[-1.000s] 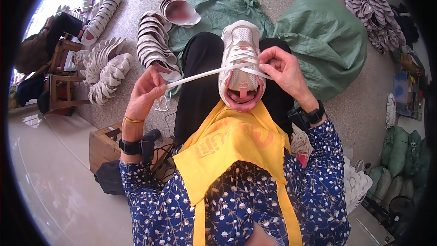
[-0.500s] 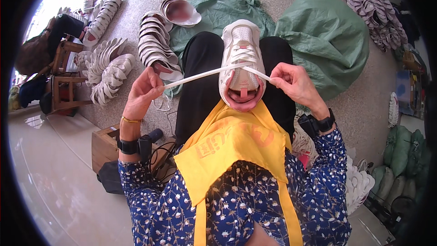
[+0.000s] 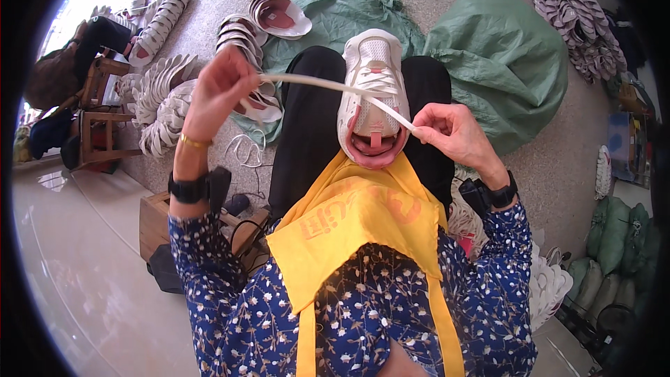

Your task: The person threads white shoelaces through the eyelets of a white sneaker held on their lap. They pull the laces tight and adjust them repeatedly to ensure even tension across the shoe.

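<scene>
A white and beige sneaker upper [image 3: 373,98] with pink lining lies between my knees, its toe pointing away from me and its opening toward me. White lace crosses its upper rows. My left hand [image 3: 225,91], raised out to the left, pinches one lace end [image 3: 303,81], drawn taut across from the shoe. Close to the shoe's right side, my right hand [image 3: 453,132] pinches the other lace end [image 3: 394,114]. Under the shoe's near end, my yellow apron [image 3: 356,216] spreads over my lap.
Green sacking [image 3: 349,24] lies beyond my knees, and a full green sack [image 3: 499,63] stands to the right. Rows of nested shoe uppers [image 3: 164,98] rest on the floor at left. A wooden box [image 3: 153,227] and a wooden stool [image 3: 101,132] stand left. More green bundles [image 3: 614,234] sit far right.
My left hand has moved up and away from me with its lace end, swinging the lace higher over the shoe. My right hand has barely shifted.
</scene>
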`<state>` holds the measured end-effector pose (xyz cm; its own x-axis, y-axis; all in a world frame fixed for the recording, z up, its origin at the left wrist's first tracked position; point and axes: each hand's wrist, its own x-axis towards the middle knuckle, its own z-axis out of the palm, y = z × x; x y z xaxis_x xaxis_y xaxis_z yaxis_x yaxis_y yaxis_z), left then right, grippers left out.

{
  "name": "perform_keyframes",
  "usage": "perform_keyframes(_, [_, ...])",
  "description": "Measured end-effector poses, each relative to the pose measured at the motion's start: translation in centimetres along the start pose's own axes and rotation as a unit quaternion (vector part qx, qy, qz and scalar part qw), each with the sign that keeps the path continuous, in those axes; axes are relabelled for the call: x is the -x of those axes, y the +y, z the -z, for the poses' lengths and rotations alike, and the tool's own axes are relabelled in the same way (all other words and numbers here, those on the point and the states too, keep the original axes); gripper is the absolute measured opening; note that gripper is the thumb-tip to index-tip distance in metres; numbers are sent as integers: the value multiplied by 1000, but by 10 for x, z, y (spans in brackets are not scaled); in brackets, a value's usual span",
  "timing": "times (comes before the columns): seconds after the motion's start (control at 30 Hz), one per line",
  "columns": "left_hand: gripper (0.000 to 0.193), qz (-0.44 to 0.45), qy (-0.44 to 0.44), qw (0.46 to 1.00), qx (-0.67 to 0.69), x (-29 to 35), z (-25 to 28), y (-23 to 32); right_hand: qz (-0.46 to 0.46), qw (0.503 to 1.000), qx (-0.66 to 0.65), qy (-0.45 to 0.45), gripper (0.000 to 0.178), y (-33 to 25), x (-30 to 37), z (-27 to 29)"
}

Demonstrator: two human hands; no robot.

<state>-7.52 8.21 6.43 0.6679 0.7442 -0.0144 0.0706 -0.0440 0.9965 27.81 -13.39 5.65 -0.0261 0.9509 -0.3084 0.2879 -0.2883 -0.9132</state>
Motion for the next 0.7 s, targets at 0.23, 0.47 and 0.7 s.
perform_keyframes(0.23, [12, -123, 35, 980, -154, -97, -4, -17, -9, 995, -83, -52, 9, -22, 4, -6])
perform_keyframes(0.47, [16, -193, -108, 942, -252, -99, -81, 1, 37, 985, -166, -37, 10, -41, 10, -10])
perform_keyframes(0.7, [13, -104, -305, 946, -29, -56, -128, 29, 64, 993, -100, 16, 9, -45, 9, 1])
